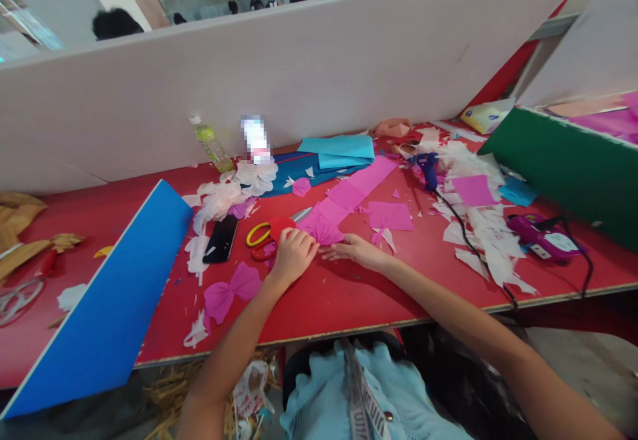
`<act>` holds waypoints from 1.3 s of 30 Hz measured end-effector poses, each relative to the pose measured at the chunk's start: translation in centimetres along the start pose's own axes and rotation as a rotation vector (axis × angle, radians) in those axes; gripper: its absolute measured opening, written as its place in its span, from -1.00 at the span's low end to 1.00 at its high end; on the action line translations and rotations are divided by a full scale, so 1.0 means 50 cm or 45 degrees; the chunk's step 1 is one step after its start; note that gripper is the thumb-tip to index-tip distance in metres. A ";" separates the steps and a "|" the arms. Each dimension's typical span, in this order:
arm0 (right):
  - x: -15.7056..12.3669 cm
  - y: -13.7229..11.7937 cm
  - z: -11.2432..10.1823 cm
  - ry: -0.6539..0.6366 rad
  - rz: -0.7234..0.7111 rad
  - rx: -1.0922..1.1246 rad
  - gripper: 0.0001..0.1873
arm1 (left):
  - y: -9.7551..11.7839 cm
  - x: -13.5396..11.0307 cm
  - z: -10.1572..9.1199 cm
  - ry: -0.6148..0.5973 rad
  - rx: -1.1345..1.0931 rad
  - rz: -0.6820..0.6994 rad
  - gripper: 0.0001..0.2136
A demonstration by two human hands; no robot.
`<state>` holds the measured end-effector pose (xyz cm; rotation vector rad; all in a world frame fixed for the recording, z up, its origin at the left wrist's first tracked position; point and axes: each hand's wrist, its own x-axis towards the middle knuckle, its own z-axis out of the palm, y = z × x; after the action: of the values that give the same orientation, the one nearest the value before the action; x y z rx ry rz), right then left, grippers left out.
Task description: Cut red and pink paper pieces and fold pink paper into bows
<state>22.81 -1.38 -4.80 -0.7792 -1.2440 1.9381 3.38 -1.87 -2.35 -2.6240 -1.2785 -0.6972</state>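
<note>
A bright pink piece of crepe paper (326, 228), gathered into a fan shape, is between my two hands over the red table. My left hand (295, 255) is closed, pinching its lower left edge. My right hand (355, 251) holds its lower right side between thumb and fingers. Scissors with yellow and red handles (258, 235) lie just beyond my left hand, partly hidden by it. A pink bow-shaped paper piece (232, 292) rests left of my left forearm. Behind my hands stretches a long pink paper strip (361, 187), with a pink square (390, 216) beside it.
A black phone (220, 239), white paper petals (224, 197), a bottle (212, 144) and a lit phone (256, 139) stand or lie at left. Blue (109, 307) and green (563, 167) boards flank the space. At right are a corded glue gun (426, 169), paper scraps (491, 240) and a magenta device (543, 237).
</note>
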 end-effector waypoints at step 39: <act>-0.035 0.014 0.006 0.658 -0.480 -1.416 -0.84 | 0.031 -0.004 0.032 -0.266 -0.219 -0.286 -0.88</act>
<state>23.44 -3.16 -5.14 -1.3261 -1.9015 0.5554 5.02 -2.49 -3.76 -2.7783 -1.6619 -0.6003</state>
